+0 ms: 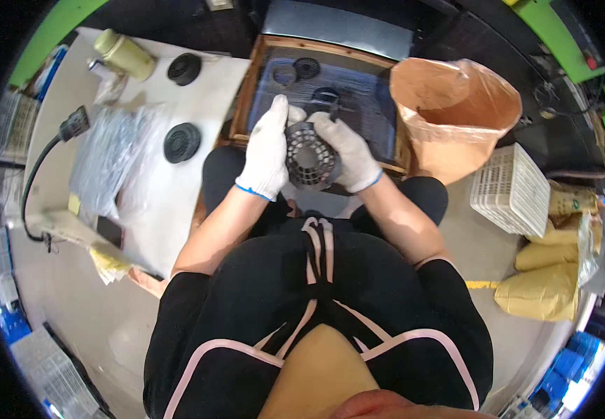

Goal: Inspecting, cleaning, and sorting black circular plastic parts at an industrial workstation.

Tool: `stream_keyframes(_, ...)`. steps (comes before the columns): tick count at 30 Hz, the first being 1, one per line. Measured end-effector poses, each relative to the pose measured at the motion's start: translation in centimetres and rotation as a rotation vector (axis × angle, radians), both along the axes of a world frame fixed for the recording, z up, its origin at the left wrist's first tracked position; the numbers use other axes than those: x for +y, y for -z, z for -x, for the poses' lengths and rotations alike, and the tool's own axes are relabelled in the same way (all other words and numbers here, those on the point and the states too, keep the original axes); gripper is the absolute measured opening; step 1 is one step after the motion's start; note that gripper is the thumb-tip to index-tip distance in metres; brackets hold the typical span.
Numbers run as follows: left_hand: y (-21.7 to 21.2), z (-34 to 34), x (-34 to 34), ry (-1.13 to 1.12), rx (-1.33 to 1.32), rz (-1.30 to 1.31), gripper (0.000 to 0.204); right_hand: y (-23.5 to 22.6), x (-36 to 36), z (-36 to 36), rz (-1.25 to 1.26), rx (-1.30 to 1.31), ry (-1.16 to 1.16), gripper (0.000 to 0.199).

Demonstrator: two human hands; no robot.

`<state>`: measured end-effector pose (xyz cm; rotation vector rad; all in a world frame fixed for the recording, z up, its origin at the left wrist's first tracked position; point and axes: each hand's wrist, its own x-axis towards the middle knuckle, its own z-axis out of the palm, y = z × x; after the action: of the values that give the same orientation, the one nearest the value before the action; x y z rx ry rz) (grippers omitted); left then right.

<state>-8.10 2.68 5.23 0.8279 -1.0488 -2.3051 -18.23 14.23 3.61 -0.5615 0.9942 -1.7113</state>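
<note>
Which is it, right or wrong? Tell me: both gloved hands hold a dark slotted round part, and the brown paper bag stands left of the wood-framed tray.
Wrong side: the head view shows the brown paper bag right of the wood-framed tray. The left hand and right hand do hold the dark slotted round part.

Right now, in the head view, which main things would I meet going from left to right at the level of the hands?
Plastic bags, nearer black disc, left hand, slotted black part, right hand, brown paper bag, white basket.
</note>
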Motion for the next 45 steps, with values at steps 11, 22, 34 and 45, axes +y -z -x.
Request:
stream_keyframes(11,-2.0,-1.8,-0.3,0.022,0.012,0.256,0.028,-1.8,-1.2,-2.7,-0.044,-0.097,0.069,0.039)
stream_keyframes(22,-0.7,-3.0,-0.5,0.029,0.053,0.393,0.020,-2.1,-1.8,-0.1,-0.070,0.531,-0.058,0.038)
stream_keyframes(34,1.3,-2.6,-2.1,0.085,0.037,0.397,0.028,-2.8,-1.6,1.5,-0.199,0.921,0.060,0.041)
stream_keyframes(45,-2.1,-1.4,-0.6,-0.034,0.357,-0.071,0.057,-3.2,-2.0,0.7,-0.233,0.304,0.232,0.039)
